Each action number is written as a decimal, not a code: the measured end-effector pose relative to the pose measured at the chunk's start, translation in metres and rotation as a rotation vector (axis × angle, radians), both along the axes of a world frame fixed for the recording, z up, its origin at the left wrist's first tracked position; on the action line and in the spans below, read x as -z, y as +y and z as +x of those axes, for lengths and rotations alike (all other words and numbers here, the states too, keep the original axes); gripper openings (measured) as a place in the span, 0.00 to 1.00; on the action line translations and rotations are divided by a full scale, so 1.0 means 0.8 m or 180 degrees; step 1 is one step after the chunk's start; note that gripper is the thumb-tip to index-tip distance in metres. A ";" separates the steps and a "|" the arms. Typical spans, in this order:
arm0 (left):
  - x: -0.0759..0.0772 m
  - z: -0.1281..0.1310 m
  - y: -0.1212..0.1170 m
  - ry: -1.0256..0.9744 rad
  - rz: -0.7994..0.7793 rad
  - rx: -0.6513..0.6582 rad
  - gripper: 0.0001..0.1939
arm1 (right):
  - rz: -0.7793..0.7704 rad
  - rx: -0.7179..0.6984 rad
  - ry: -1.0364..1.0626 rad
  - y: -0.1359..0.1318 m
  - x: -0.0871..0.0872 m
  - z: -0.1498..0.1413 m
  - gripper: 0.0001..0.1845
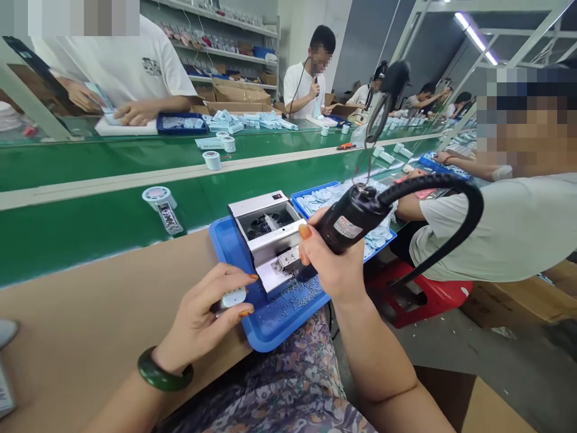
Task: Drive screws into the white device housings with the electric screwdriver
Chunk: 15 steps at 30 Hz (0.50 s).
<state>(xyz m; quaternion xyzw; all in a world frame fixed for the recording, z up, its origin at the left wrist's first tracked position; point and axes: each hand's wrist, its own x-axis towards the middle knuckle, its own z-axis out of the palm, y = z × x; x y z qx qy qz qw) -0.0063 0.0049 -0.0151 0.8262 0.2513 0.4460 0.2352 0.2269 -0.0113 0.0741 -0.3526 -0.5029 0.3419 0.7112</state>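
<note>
My right hand [336, 261] is wrapped round a black electric screwdriver [345, 225], which slants down and left. Its lower end is over the front of a silver screw feeder [265, 279]; the bit itself I cannot make out. The feeder stands in a blue tray [265, 340] where many small loose screws [300, 297] lie. To the left, my left hand [202, 313], with a green bangle at the wrist, is closed on a small part with a pale oval face [234, 297]. Most of that part is hidden by the fingers.
A green conveyor belt [112, 231] runs behind the brown table [112, 300]. On it lies a pale round-headed fan piece [157, 198] with its handle open. Right of the feeder, a blue tray [387, 239] holds pale blue parts. Several co-workers sit around; a red stool [433, 304] is at right.
</note>
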 end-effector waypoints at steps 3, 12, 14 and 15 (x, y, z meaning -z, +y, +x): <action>0.016 -0.013 -0.004 0.0029 -0.0212 -0.0234 0.20 | 0.0091 -0.0059 0.0264 -0.014 -0.013 0.003 0.11; 0.012 -0.003 -0.015 0.0314 0.0042 -0.0438 0.19 | 0.0357 -0.0566 0.1048 -0.034 -0.064 -0.028 0.14; 0.009 -0.002 -0.016 0.0352 0.0000 -0.0390 0.18 | 0.0341 -0.0630 0.0938 -0.032 -0.066 -0.038 0.16; 0.008 -0.002 -0.017 0.0353 -0.0025 -0.0367 0.18 | 0.0308 -0.0668 0.0892 -0.032 -0.066 -0.042 0.16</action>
